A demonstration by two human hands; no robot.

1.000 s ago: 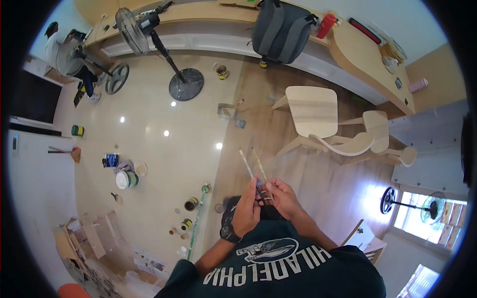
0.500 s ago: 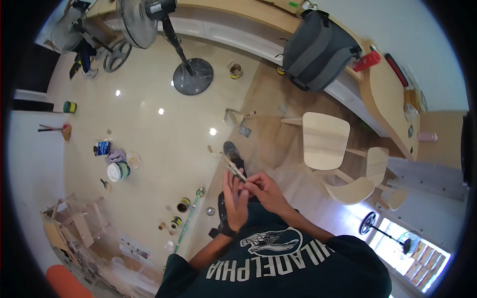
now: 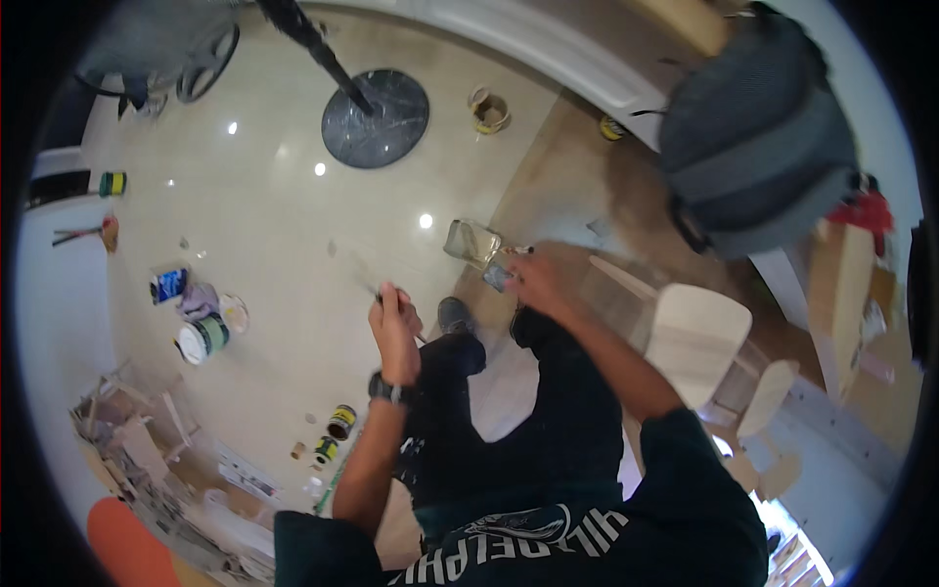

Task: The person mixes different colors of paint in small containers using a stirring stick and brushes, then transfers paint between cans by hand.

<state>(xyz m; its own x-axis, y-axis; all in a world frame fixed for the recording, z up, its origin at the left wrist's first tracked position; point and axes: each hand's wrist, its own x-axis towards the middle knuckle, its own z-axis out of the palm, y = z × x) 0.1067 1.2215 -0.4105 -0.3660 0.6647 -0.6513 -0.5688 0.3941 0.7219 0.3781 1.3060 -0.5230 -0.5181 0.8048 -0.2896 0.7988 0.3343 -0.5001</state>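
Observation:
My left hand (image 3: 395, 328) is closed around a thin paintbrush (image 3: 420, 336), whose upper end is blurred. My right hand (image 3: 533, 284) reaches forward beside a clear plastic container (image 3: 465, 242) on the floor, over a small grey square piece (image 3: 494, 275); its fingers are smeared by motion, and I cannot tell whether they hold anything. A short handled item (image 3: 518, 250) lies at the container's right side, partly behind that hand. My shoe (image 3: 455, 315) is on the floor just below the container.
A fan base (image 3: 375, 118), open can (image 3: 489, 112) and tubs (image 3: 201, 340) stand on the floor. More cans (image 3: 340, 423) sit lower left. A grey backpack (image 3: 758, 132) hangs upper right above wooden chairs (image 3: 699, 333). Wooden pieces (image 3: 147, 421) fill the lower left.
My hands have separated: the right has moved forward toward the container, while the left keeps a brush and has shifted left. The view has moved forward, showing my bent legs.

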